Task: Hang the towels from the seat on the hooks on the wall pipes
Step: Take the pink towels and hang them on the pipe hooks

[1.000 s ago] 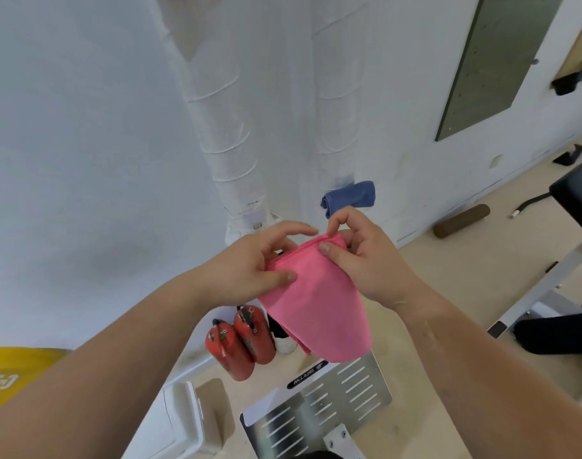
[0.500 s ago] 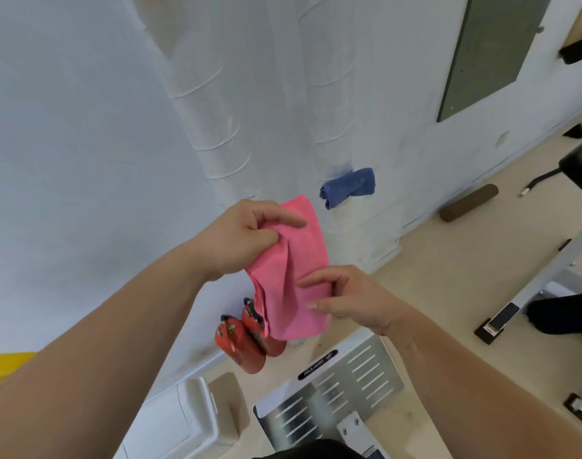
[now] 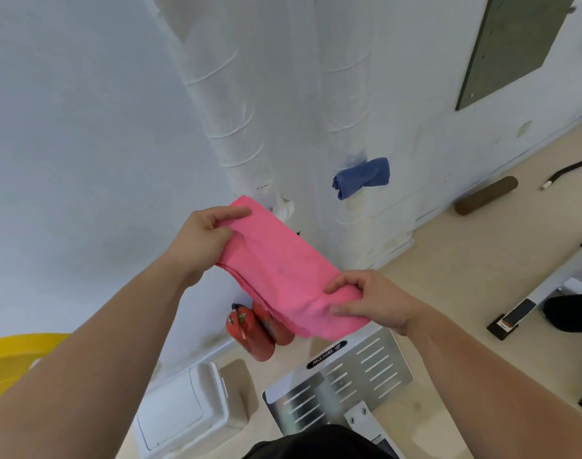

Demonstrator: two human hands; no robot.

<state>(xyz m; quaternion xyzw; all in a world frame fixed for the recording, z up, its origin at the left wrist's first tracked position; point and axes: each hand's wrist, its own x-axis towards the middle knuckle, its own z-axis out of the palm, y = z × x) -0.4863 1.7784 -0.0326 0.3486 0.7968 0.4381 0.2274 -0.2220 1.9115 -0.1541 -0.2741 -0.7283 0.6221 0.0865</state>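
Both hands, left hand [image 3: 200, 240] and right hand [image 3: 372, 301], pinch opposite ends of pink towel [image 3: 283, 270] before wrapped wall pipes [image 3: 236, 127], blue towel [image 3: 362, 177] hanging

One view: wide-angle camera on your head, facing the wall [image 3: 67, 127] and tilted steeply down. The wall pipes [image 3: 230, 94] fill the top of frame, floor [image 3: 465, 260] at right. Your left hand [image 3: 200, 240] and right hand [image 3: 375, 303], gripping the pink towel [image 3: 283, 270], sit mid-frame, close to the lens.

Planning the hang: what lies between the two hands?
The pink towel, spanning from the left hand to the right hand, shown in the head view.
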